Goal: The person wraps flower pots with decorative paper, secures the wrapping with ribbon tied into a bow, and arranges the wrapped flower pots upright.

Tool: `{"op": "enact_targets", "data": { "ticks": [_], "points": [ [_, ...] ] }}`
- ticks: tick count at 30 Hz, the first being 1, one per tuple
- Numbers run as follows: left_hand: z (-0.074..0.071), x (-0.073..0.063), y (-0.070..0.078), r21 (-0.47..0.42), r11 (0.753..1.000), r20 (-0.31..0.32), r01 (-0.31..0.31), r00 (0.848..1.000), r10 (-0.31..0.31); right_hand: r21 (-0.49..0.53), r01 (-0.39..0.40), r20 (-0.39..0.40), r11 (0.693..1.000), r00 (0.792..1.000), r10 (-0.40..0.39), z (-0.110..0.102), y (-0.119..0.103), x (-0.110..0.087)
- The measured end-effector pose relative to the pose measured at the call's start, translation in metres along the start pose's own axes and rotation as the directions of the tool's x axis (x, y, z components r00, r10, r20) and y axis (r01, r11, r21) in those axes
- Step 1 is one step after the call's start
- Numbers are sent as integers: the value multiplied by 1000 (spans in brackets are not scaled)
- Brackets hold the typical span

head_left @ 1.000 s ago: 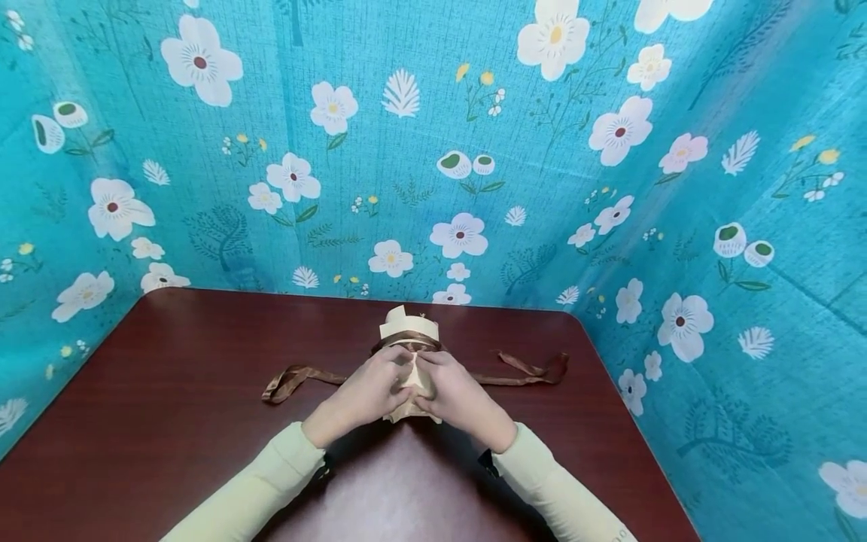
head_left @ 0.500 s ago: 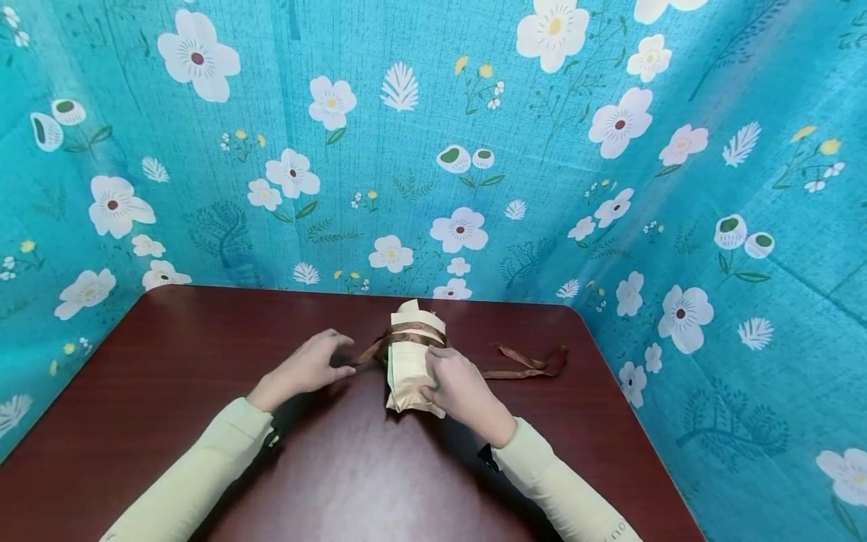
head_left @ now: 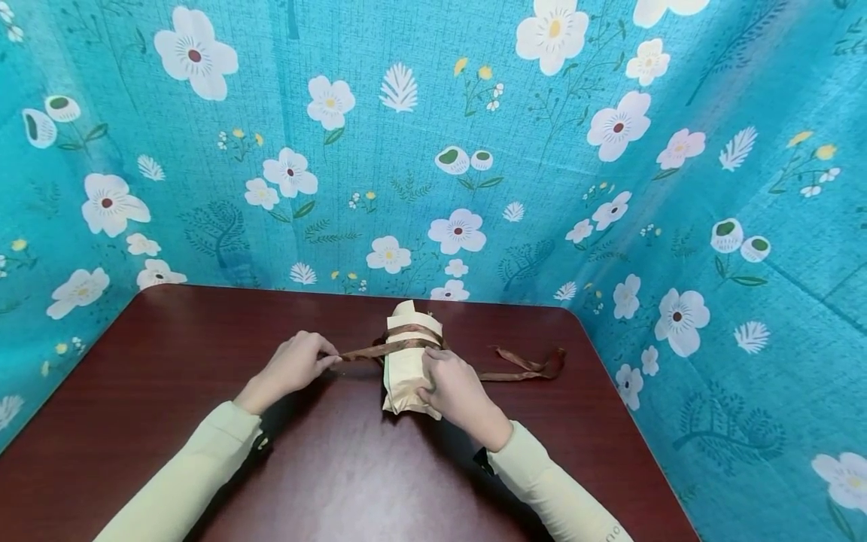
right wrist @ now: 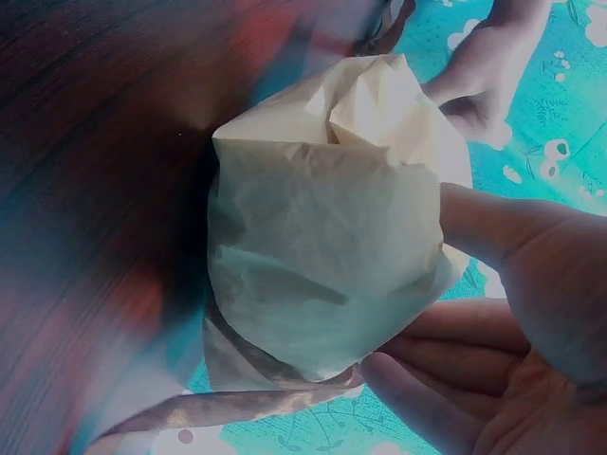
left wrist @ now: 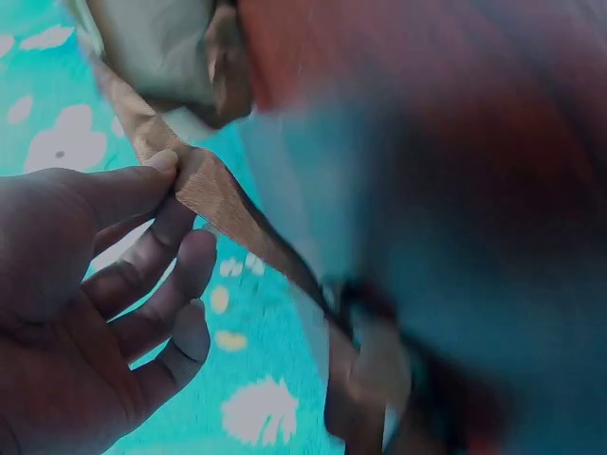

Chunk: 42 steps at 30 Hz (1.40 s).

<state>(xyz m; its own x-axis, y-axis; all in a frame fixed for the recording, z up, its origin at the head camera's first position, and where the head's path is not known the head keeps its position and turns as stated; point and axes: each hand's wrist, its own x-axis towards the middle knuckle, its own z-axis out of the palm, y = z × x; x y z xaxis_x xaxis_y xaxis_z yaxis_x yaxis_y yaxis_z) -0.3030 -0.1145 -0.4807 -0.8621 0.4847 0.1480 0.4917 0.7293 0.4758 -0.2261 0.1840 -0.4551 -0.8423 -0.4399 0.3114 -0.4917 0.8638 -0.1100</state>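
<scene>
A cream paper-wrapped package [head_left: 405,376] lies on the table, folded at its near end. Brown ribbon [head_left: 369,351] passes across its upper part in two bands. To the left of the package, my left hand [head_left: 287,367] pinches the ribbon between thumb and fingertips, holding that length fairly straight. The left wrist view shows the pinched ribbon [left wrist: 223,199] with its tail hanging below. My right hand [head_left: 463,391] holds the package by its right side. In the right wrist view, the thumb and fingers lie around the edge of the wrapped package [right wrist: 313,237].
The dark red-brown table [head_left: 203,339] has a glossy surface. Another length of ribbon [head_left: 535,373] lies loosely looped on its right side. Blue floral cloth [head_left: 406,150] hangs behind the table and along its sides.
My left hand has left the package, moved left and taken hold of the ribbon, drawing it out leftward. My right hand stays at the package's right side.
</scene>
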Motion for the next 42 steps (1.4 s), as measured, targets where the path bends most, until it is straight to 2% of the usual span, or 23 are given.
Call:
{"op": "enact_targets", "data": {
  "ticks": [2, 6, 9, 12, 14, 20, 23, 27, 29, 30, 32, 34, 35, 36, 37, 38, 39, 41, 42],
  "points": [
    [-8, -3, -5, 6, 1000, -19, 17, 1000, -16, -5, 9, -16, 1000, 1000, -9, 1, -1, 1],
    [-22, -8, -13, 24, 1000, -87, 3, 996, -1, -9, 29, -40, 1000, 999, -29, 3, -4, 4],
    [-28, -13, -14, 27, 1000, -162, -7, 987, 11, -1, 21, -38, 1000, 999, -21, 2, -9, 4],
    [-36, -17, -10, 14, 999, -238, -31, 971, 33, -1, 9, -35, 1000, 999, -9, 2, -12, 5],
    [-42, -19, -7, 0, 998, -296, -63, 953, 61, -8, 6, -30, 1000, 1000, -7, 2, -15, 6],
    [-56, -23, 4, -7, 988, -468, -151, 874, 130, -38, 4, -44, 999, 999, -6, 6, -21, 10],
    [-60, -25, 9, -16, 985, -528, -171, 838, 137, -72, -2, -48, 997, 999, -1, 7, -25, 11],
    [-63, -30, 9, -20, 985, -586, -169, 800, 126, -121, -11, -54, 993, 999, 4, 8, -29, 13],
    [-64, -33, 5, -16, 986, -627, -164, 770, 118, -137, -16, -58, 990, 998, 8, 9, -31, 13],
    [-65, -36, 3, -21, 986, -659, -164, 744, 109, -139, -20, -60, 990, 998, 11, 9, -31, 13],
    [-69, -41, -3, -45, 985, -732, -165, 677, 80, -154, -31, -66, 988, 998, 21, 9, -31, 12],
    [-77, -48, -9, -79, 983, -799, -166, 600, 37, -174, -41, -74, 984, 997, 29, 8, -31, 11],
    [-81, -52, -12, -99, 980, -822, -170, 570, 16, -179, -45, -79, 983, 996, 32, 8, -30, 10],
    [-86, -56, -15, -121, 978, -834, -172, 551, -6, -184, -47, -84, 982, 996, 32, 8, -29, 9],
    [-89, -60, -18, -132, 978, -834, -163, 552, -21, -189, -48, -87, 981, 996, 32, 8, -28, 9],
    [-93, -64, -22, -140, 979, -822, -145, 568, -33, -189, -46, -91, 981, 995, 29, 8, -28, 8],
    [-94, -68, -25, -154, 980, -801, -123, 597, -51, -185, -41, -94, 982, 995, 24, 8, -27, 8],
    [-95, -75, -31, -155, 987, -720, -42, 689, -84, -169, -32, -99, 985, 995, 15, 8, -25, 7],
    [-94, -77, -35, -145, 989, -651, 17, 751, -108, -164, -26, -104, 986, 994, 9, 9, -25, 7]
  ]
}}
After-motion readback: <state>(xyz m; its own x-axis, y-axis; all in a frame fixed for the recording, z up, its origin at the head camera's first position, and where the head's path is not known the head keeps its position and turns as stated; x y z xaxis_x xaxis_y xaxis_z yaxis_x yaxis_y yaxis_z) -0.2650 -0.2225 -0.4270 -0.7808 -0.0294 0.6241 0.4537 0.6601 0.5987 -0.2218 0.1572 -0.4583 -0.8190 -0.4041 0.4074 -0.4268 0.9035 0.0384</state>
